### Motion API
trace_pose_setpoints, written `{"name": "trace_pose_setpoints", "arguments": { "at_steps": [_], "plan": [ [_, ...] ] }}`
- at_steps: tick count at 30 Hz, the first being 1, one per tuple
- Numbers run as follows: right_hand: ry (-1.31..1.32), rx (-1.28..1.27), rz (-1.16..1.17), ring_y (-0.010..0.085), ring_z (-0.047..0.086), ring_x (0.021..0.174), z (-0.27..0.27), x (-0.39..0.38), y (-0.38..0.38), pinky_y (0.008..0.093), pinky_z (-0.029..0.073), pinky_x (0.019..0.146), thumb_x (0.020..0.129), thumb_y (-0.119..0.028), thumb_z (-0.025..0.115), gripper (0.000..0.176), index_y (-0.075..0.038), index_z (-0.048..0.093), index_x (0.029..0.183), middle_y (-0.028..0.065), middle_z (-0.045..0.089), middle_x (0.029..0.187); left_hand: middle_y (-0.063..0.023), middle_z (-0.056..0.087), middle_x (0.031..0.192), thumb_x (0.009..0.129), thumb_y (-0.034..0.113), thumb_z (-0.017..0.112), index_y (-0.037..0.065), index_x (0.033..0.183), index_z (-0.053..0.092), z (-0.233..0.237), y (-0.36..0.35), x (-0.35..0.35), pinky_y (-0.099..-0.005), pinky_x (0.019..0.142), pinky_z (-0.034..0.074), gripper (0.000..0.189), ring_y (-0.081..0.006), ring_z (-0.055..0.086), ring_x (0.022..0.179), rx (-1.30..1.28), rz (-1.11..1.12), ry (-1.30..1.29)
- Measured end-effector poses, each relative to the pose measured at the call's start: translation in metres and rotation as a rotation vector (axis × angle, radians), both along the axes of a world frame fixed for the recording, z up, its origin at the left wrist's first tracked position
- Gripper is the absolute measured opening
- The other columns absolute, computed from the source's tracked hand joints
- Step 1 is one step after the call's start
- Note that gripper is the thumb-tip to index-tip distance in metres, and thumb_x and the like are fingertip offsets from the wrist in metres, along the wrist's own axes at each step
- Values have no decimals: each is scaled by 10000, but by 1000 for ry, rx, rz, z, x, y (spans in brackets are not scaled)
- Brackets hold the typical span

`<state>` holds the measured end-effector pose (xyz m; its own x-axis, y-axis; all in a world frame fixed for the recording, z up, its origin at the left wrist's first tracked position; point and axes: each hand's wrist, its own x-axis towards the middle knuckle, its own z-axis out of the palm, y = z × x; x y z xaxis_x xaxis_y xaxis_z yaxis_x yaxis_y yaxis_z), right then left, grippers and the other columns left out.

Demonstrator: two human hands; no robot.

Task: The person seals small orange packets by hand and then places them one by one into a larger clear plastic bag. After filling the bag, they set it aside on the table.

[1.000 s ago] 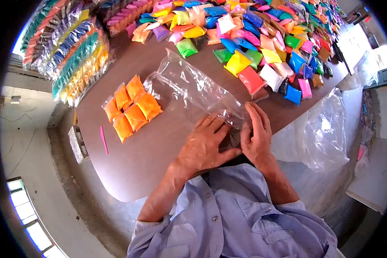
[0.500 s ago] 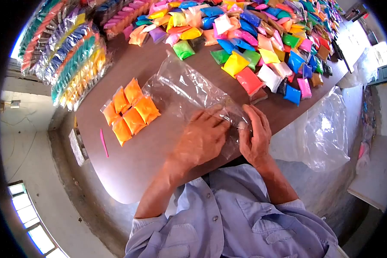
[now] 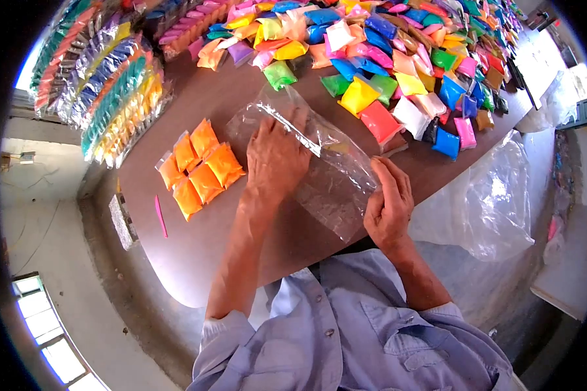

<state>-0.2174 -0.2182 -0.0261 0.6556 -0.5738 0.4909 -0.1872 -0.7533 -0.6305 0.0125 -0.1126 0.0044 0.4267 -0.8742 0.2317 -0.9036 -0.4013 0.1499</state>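
A clear plastic bag (image 3: 336, 189) lies stretched out flat on the brown table in front of me. My left hand (image 3: 277, 156) rests on its far left part, fingers reaching forward over the film and slightly blurred. At the bag's right edge, my right hand (image 3: 390, 205) pinches the film between thumb and fingers. Several orange packets (image 3: 205, 182) sit in two rows left of my left hand, apart from it. Nothing shows inside the bag.
Beyond the bag spreads a big heap of coloured packets (image 3: 378, 55). Bagged rows of packets (image 3: 120, 98) stand at the back left. A thin pink stick (image 3: 160, 216) lies near the table's left edge. A large clear plastic sheet (image 3: 492, 202) hangs at the right.
My left hand has slid forward and left across the bag, from near my right hand. The bag now lies flatter and more spread out. My right hand has stayed at its edge.
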Motion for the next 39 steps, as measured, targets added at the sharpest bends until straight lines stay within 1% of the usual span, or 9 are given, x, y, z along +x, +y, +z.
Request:
{"name": "trace_pose_setpoints", "arguments": {
  "at_steps": [7, 9, 12, 18, 27, 30, 33, 35, 39],
  "plan": [
    [-16, 53, -12, 424, 661, 1258, 4, 2, 0, 510, 508, 1098, 939, -4, 648, 466, 40, 657, 1404, 231, 693, 1379, -121, 660, 1492, 1017, 338, 697, 103, 1476, 656, 8, -1, -12, -511, 1099, 549, 517, -407, 641, 1241, 116, 139, -14],
    [-14, 51, -15, 424, 660, 1260, 3, 2, 0, 512, 507, 1097, 948, -22, 655, 461, 40, 657, 1405, 233, 694, 1378, -131, 654, 1498, 1024, 352, 721, 112, 1467, 661, 0, 2, -23, -503, 1068, 577, 508, -401, 661, 1235, -65, -72, -26],
    [6, 42, -3, 425, 660, 1262, 3, 2, -1, 513, 505, 1095, 963, -48, 659, 453, 38, 657, 1407, 235, 695, 1377, -137, 665, 1485, 1038, 311, 716, 125, 1466, 664, 4, -6, -27, -488, 1017, 612, 470, -395, 674, 1240, -88, -79, 130],
    [31, 33, 4, 423, 667, 1253, 3, -2, -2, 510, 501, 1093, 975, -56, 644, 443, 32, 661, 1409, 238, 696, 1377, -201, 618, 1532, 1069, 264, 662, 125, 1523, 618, -5, -29, 1, -527, 969, 626, 476, -444, 743, 1156, -180, 44, 228],
    [-5, 72, 4, 426, 680, 1220, 5, 0, -2, 513, 500, 1087, 988, -78, 660, 410, 34, 675, 1382, 239, 711, 1341, -198, 581, 1571, 1053, 274, 649, 46, 1453, 653, 8, -47, -2, -529, 934, 634, 461, -439, 749, 1142, 80, 317, 217],
    [2, 79, -11, 421, 679, 1215, 6, 1, -1, 514, 502, 1078, 1009, -125, 674, 414, 33, 668, 1391, 236, 706, 1345, -175, 605, 1470, 963, 208, 736, 42, 1385, 655, -2, -29, -13, -544, 898, 625, 462, -447, 732, 1123, -243, 234, 153],
    [8, 64, -12, 413, 676, 1214, 6, 3, 0, 514, 504, 1068, 1036, -198, 680, 433, 33, 659, 1401, 232, 702, 1349, -160, 633, 1457, 935, 201, 776, 64, 1369, 688, 6, -9, -42, -539, 1005, 585, 464, -421, 670, 1270, -184, 141, 209],
    [3, 52, -1, 410, 674, 1215, 7, 4, 0, 513, 505, 1063, 1050, -237, 680, 447, 33, 656, 1406, 230, 700, 1352, -132, 633, 1497, 910, 194, 791, 91, 1390, 694, 7, 3, -63, -542, 1148, 492, 500, -372, 585, 1404, -92, -122, 215],
    [33, 20, 0, 404, 671, 1225, 4, 3, -1, 510, 502, 1066, 1055, -297, 688, 479, 33, 661, 1401, 227, 703, 1350, -111, 625, 1528, 884, 188, 799, 109, 1407, 703, 9, 15, -80, -532, 1246, 392, 538, -336, 523, 1482, 10, -272, 265]
  ]
}}
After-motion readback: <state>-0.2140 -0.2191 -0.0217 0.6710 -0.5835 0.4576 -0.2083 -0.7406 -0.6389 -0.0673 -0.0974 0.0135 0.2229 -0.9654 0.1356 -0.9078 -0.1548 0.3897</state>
